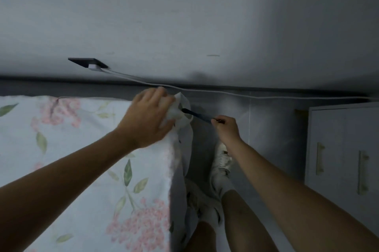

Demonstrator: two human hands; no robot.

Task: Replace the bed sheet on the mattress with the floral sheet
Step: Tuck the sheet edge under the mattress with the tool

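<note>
The floral sheet, pale with pink blossoms and green leaves, covers the top of the mattress on the left. At the far right corner of the bed, my left hand grips the bunched sheet corner. My right hand pinches a dark elastic strap that runs from that corner and is pulled taut to the right. Loose sheet fabric hangs down the mattress side below the corner. The mattress itself is hidden under the sheet.
A white wall rises behind the bed, with a dark socket plate and a white cable trailing right along the skirting. A white cabinet with handles stands at the right. My feet in light shoes stand on the grey floor beside the bed.
</note>
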